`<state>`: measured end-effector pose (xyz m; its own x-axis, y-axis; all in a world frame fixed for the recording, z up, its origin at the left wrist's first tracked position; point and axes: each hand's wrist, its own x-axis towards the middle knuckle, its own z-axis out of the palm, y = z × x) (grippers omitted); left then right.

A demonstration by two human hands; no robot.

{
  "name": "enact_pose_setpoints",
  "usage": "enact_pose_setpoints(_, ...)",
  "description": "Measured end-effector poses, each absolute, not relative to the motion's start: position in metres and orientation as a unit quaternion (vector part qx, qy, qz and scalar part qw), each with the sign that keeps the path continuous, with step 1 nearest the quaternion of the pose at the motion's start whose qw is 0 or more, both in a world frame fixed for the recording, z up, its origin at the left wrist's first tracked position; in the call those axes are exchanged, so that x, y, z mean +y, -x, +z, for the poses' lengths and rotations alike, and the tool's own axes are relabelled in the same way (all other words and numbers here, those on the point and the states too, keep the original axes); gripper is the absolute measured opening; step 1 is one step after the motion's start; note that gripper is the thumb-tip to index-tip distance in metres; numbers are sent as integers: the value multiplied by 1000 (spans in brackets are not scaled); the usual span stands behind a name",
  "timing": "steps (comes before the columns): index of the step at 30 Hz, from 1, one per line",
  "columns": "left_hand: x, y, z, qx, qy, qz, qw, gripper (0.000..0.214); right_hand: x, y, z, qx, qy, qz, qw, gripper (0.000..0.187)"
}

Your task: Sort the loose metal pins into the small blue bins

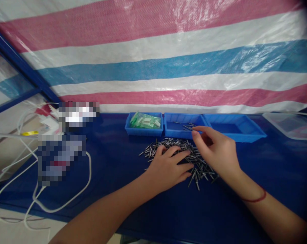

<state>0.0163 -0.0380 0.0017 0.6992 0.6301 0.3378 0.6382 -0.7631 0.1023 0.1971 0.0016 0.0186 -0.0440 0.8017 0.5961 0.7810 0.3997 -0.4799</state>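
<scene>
A heap of thin, dark and silvery metal pins [202,171] is spread on the blue table. My left hand [170,166] lies over the heap with its fingers apart, touching the pins and hiding part of them. Over the front edge of the middle blue bin [185,135], my right hand [216,149] has thumb and index finger pinched together. A thin metal pin [188,128] appears at those fingertips, partly confused with several loose pins lying in the bin.
The left blue bin [144,132] holds green-tinted plastic bags of small white pieces. A right blue bin [244,137] adjoins the middle one. Beyond it sits a clear plastic lid or tray [290,127]. White cables [89,169] loop across the left side; a striped sheet [168,71] hangs behind.
</scene>
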Motion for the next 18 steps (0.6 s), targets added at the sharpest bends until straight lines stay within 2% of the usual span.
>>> enact_pose_setpoints(3, -38, -17, 0, -346, 921, -175, 32, 16, -5, -197, 20, -717, 550, 43, 426, 25)
enact_pose_setpoints(18, -38, -19, -6, -327, 924, -184, 75, 14, -14, -190, 23, -736, 519, 76, 428, 19)
